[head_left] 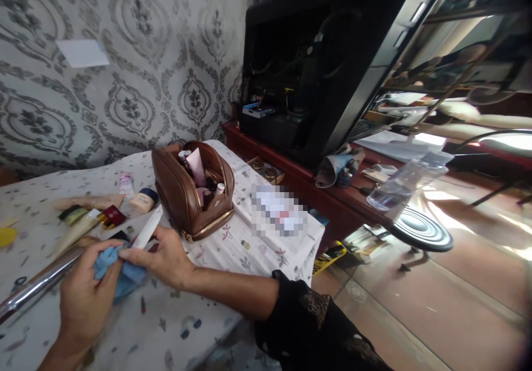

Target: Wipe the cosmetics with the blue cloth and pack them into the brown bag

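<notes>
My left hand [85, 299] is closed on a bunched blue cloth [129, 276]. Between the fingers of my right hand [172, 257] is a slim white tube [148, 227], pointing up and away from me. The tube's lower end meets the cloth, and the fingers hide part of it. Just beyond my right hand stands a brown cosmetic bag [171, 191], unzipped, with a pink tube [196, 167] and several small bottles inside. Left of the bag lie a cream jar [143, 200], a pink-and-white tube [125, 184], a beige tube [89, 201] and several small packets.
A shiny silver rod-like object [39, 287] lies beside my left hand on the patterned tablecloth [208, 315]. A blurred-out item [278, 210] rests right of the bag. Farther right are a large black television [307, 83], a clear water bottle [407, 180] and a round stool [424, 230].
</notes>
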The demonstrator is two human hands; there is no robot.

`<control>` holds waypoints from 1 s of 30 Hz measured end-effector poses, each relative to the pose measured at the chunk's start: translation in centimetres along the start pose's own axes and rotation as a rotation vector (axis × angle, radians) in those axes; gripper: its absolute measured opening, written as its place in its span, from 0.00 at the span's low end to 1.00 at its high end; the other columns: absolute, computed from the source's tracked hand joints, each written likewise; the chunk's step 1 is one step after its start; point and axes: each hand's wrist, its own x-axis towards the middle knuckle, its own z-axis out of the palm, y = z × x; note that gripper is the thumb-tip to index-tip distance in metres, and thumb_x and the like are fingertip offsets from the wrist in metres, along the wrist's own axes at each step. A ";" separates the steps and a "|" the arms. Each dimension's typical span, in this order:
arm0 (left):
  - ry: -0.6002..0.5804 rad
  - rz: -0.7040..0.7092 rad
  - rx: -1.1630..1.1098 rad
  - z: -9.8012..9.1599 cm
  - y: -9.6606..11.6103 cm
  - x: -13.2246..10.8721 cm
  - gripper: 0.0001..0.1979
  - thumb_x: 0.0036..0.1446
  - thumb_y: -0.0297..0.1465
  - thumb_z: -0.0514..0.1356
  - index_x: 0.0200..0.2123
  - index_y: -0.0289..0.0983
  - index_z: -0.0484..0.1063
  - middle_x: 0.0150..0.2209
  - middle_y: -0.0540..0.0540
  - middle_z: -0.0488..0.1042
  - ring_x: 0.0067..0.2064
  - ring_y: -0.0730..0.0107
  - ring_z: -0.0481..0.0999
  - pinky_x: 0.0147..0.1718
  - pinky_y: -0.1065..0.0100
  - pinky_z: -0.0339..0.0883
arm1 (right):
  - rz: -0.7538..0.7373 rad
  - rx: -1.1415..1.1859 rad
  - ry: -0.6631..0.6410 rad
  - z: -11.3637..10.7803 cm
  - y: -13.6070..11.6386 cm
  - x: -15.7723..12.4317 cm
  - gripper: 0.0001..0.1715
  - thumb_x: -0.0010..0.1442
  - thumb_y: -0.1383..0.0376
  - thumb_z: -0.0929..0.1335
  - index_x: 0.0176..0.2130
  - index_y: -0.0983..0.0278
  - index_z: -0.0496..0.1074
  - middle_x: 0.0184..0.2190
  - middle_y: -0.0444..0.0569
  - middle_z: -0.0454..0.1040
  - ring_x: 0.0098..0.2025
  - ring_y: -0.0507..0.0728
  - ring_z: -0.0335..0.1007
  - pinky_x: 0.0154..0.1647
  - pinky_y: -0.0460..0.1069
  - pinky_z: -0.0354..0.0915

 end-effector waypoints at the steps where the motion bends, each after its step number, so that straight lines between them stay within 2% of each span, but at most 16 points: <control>1: 0.010 0.044 0.002 -0.1 0.4 0.0 0.19 0.46 0.45 0.58 0.36 0.39 0.74 0.33 0.49 0.79 0.32 0.64 0.77 0.31 0.68 0.70 | -0.013 0.029 -0.003 -0.2 -0.6 -0.2 0.28 0.48 0.45 0.76 0.34 0.65 0.76 0.30 0.43 0.75 0.33 0.53 0.70 0.36 0.46 0.71; 3: 0.020 0.105 -0.005 -0.2 1.4 0.1 0.18 0.50 0.46 0.58 0.37 0.38 0.74 0.32 0.49 0.79 0.32 0.65 0.77 0.31 0.69 0.70 | -0.034 0.063 -0.005 -1.0 -2.0 -0.7 0.28 0.48 0.44 0.76 0.34 0.64 0.74 0.30 0.43 0.74 0.32 0.52 0.70 0.35 0.46 0.71; 5: -0.004 0.134 -0.009 -0.2 2.8 0.1 0.19 0.55 0.47 0.58 0.38 0.38 0.73 0.32 0.49 0.78 0.32 0.65 0.77 0.32 0.70 0.70 | -0.003 0.109 -0.043 -2.3 -3.6 -1.2 0.30 0.48 0.43 0.76 0.37 0.64 0.73 0.30 0.43 0.72 0.29 0.52 0.69 0.29 0.46 0.71; 7: -0.091 0.161 -0.026 0.2 4.2 0.1 0.19 0.59 0.48 0.57 0.39 0.38 0.73 0.31 0.50 0.79 0.32 0.65 0.78 0.32 0.70 0.71 | -0.001 0.161 -0.094 -4.2 -5.5 -1.8 0.31 0.49 0.43 0.75 0.38 0.64 0.71 0.32 0.45 0.72 0.31 0.53 0.71 0.25 0.46 0.71; 9: -0.228 0.240 -0.061 1.0 5.5 -0.1 0.18 0.62 0.47 0.56 0.41 0.38 0.73 0.30 0.51 0.79 0.30 0.67 0.78 0.29 0.71 0.71 | -0.041 0.105 -0.117 -6.4 -7.5 -2.3 0.27 0.53 0.45 0.74 0.37 0.63 0.69 0.31 0.44 0.72 0.29 0.51 0.69 0.23 0.44 0.69; 12: -0.414 0.458 -0.071 3.0 7.3 -0.6 0.16 0.65 0.42 0.54 0.49 0.39 0.72 0.31 0.51 0.81 0.28 0.69 0.79 0.29 0.72 0.72 | -0.097 -0.099 -0.080 -10.0 -10.4 -3.0 0.20 0.60 0.50 0.72 0.39 0.64 0.69 0.27 0.41 0.69 0.25 0.48 0.64 0.23 0.42 0.62; 14: -0.475 0.589 -0.041 4.6 8.4 -1.0 0.20 0.66 0.39 0.53 0.59 0.40 0.66 0.34 0.50 0.82 0.31 0.67 0.81 0.31 0.70 0.73 | -0.141 -0.244 -0.056 -12.3 -12.0 -3.2 0.19 0.62 0.51 0.70 0.40 0.64 0.71 0.29 0.43 0.72 0.28 0.50 0.67 0.25 0.44 0.64; 17: -0.573 0.596 0.103 6.6 9.9 -1.3 0.30 0.66 0.35 0.53 0.68 0.35 0.51 0.28 0.52 0.79 0.27 0.65 0.80 0.27 0.70 0.70 | -0.205 -0.544 0.005 -15.3 -13.8 -3.0 0.18 0.64 0.52 0.70 0.42 0.65 0.74 0.35 0.47 0.76 0.35 0.53 0.71 0.33 0.46 0.67; 19: -0.632 0.567 0.207 7.3 10.4 -1.2 0.30 0.65 0.34 0.54 0.68 0.33 0.51 0.25 0.53 0.78 0.26 0.64 0.80 0.25 0.70 0.68 | -0.202 -0.686 -0.001 -17.0 -14.6 -2.9 0.18 0.65 0.54 0.68 0.45 0.65 0.75 0.36 0.48 0.77 0.37 0.54 0.72 0.35 0.47 0.67; 23: -0.641 0.647 0.202 7.8 9.9 -1.0 0.24 0.67 0.33 0.54 0.64 0.34 0.58 0.28 0.51 0.80 0.28 0.63 0.81 0.27 0.68 0.71 | -0.153 -0.872 0.038 -19.4 -15.8 -2.6 0.18 0.63 0.55 0.70 0.48 0.63 0.72 0.33 0.46 0.77 0.32 0.54 0.71 0.31 0.46 0.66; 27: -0.537 0.815 0.101 8.2 8.6 -1.2 0.25 0.67 0.29 0.49 0.66 0.34 0.54 0.31 0.49 0.81 0.27 0.66 0.81 0.25 0.69 0.72 | -0.132 -1.031 0.018 -20.8 -16.8 -1.9 0.13 0.62 0.55 0.71 0.39 0.61 0.71 0.30 0.44 0.75 0.27 0.52 0.67 0.26 0.46 0.63; 30: -0.487 0.874 0.077 8.7 8.0 -1.3 0.29 0.67 0.26 0.48 0.69 0.34 0.48 0.32 0.48 0.82 0.28 0.67 0.81 0.25 0.70 0.74 | -0.157 -1.105 -0.002 -21.5 -16.7 -1.0 0.14 0.64 0.52 0.69 0.38 0.59 0.73 0.26 0.43 0.72 0.25 0.52 0.65 0.23 0.47 0.61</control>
